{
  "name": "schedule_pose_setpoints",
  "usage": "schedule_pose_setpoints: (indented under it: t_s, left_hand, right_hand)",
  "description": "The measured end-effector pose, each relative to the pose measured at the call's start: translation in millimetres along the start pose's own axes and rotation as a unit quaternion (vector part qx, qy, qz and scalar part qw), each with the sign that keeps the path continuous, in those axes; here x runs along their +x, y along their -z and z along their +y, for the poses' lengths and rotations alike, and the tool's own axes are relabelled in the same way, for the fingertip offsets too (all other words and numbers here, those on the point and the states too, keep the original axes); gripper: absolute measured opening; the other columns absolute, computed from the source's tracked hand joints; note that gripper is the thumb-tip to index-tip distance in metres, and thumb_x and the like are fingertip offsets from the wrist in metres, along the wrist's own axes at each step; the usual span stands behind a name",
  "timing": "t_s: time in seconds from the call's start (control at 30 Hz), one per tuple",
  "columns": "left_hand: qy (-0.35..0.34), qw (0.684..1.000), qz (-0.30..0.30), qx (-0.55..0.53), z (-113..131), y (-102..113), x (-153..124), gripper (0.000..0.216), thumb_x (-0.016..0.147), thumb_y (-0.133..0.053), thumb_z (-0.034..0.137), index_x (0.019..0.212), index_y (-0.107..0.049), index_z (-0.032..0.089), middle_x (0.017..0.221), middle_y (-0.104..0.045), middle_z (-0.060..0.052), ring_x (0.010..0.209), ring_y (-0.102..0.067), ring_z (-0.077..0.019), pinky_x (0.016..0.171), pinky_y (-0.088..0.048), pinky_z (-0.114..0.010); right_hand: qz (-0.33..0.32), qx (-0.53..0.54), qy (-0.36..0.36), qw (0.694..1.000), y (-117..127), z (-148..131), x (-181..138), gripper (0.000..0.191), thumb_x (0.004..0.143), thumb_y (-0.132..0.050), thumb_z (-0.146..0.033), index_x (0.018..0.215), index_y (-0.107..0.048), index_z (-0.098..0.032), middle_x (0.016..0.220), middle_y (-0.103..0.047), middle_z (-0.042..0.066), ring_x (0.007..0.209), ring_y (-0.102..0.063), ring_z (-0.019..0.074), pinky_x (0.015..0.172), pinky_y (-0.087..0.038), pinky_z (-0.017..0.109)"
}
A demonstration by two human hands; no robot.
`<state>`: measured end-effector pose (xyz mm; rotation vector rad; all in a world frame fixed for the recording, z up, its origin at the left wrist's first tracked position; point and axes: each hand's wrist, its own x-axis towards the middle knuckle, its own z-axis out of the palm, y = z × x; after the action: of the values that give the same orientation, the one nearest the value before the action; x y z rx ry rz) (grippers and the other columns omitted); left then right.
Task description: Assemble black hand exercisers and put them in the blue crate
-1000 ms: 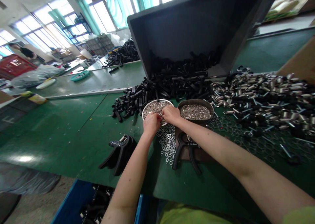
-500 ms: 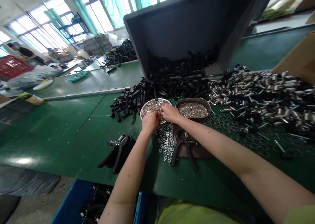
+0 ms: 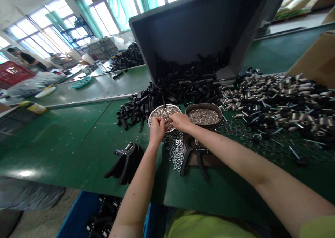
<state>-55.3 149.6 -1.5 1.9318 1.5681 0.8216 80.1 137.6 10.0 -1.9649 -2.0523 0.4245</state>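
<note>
two bare hands are reaching over one dish: the left hand [image 3: 157, 128] is curling its fingers nearly together and the right hand [image 3: 180, 121] is pinching close beside it, though whether either is gripping a tiny piece cannot be told. beneath both, the round, pale-rimmed dish [image 3: 170, 130] is holding shiny metal bits [image 3: 162, 113], too many to count, and the hands are hiding part of them. one oval, dark-walled tin [image 3: 205, 126] is sitting just right of the right hand, full of similar bits. at least two black v-shaped grips [image 3: 185, 161] are lying nearer the body than the hands, one on a brown board [image 3: 216, 159]. dozens of flat, ring-shaped washers [image 3: 176, 152] are spreading over the green bench [image 3: 78, 154] just nearer than the dish. beyond the hands, black parts [image 3: 138, 107] are spilling from one large grey bin [image 3: 199, 28]; farther right, coiled springs [image 3: 288, 91] are heaping up.
</note>
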Motion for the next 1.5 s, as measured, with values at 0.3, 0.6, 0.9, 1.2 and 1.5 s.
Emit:
schedule_pose_setpoints:
  t_s: [0.3, 0.6, 0.9, 1.2, 1.5]
  left_hand:
    - [0.026, 0.953, -0.189, -0.235, 6.5, -5.1, -62.3, 0.020, 0.075, -0.062, 0.034, 0.081, -0.064, 0.015, 0.057, -0.057, 0.003, 0.048, -0.050, -0.0094, 0.046, -0.037, -0.020]
    - [-0.094, 0.968, -0.204, -0.109, 10.5, -20.5, -94.9, 0.011, 0.079, -0.063, 0.028, 0.076, -0.066, 0.018, 0.074, -0.064, 0.000, 0.071, -0.058, -0.0143, 0.066, -0.043, -0.025]
    - [-0.160, 0.969, -0.185, -0.026, 13.4, -33.4, -95.7, 0.007, 0.081, -0.064, 0.022, 0.076, -0.064, 0.017, 0.078, -0.060, -0.001, 0.076, -0.056, -0.0140, 0.070, -0.040, -0.024]
    - [-0.164, 0.972, -0.168, 0.009, 13.6, -35.1, -95.5, 0.011, 0.083, -0.062, 0.025, 0.076, -0.063, 0.016, 0.077, -0.061, -0.001, 0.073, -0.057, -0.0137, 0.068, -0.042, -0.024]
    - [-0.322, 0.922, -0.152, 0.150, 13.8, -32.0, -103.9, 0.017, 0.090, -0.050, 0.029, 0.089, -0.063, 0.018, 0.089, -0.062, -0.005, 0.085, -0.057, -0.0170, 0.076, -0.047, -0.028]
  right_hand:
    - [0.059, 0.147, 0.010, 0.987, 23.6, 20.6, -33.4, 0.022, 0.085, -0.052, -0.025, 0.097, -0.067, -0.015, 0.088, -0.071, 0.004, 0.078, -0.063, 0.0131, 0.072, -0.044, 0.023]
    - [0.091, 0.310, -0.036, 0.946, 10.2, 67.7, -109.1, 0.010, 0.074, -0.060, -0.017, 0.080, -0.068, -0.018, 0.082, -0.071, 0.002, 0.078, -0.064, 0.0153, 0.075, -0.049, 0.029]
    - [0.098, 0.210, 0.005, 0.973, -7.5, 62.0, -107.4, 0.012, 0.079, -0.055, -0.011, 0.083, -0.064, -0.017, 0.080, -0.069, 0.002, 0.076, -0.063, 0.0150, 0.071, -0.046, 0.027]
    - [0.096, -0.053, 0.151, 0.983, -13.9, 54.7, -117.6, 0.020, 0.082, -0.048, -0.006, 0.094, -0.062, -0.014, 0.088, -0.063, 0.008, 0.086, -0.052, 0.0200, 0.076, -0.042, 0.030]
    - [0.132, -0.009, 0.090, 0.987, -1.9, 64.1, -141.3, 0.025, 0.089, -0.046, -0.016, 0.110, -0.060, -0.015, 0.102, -0.066, 0.008, 0.095, -0.058, 0.0196, 0.086, -0.045, 0.032]
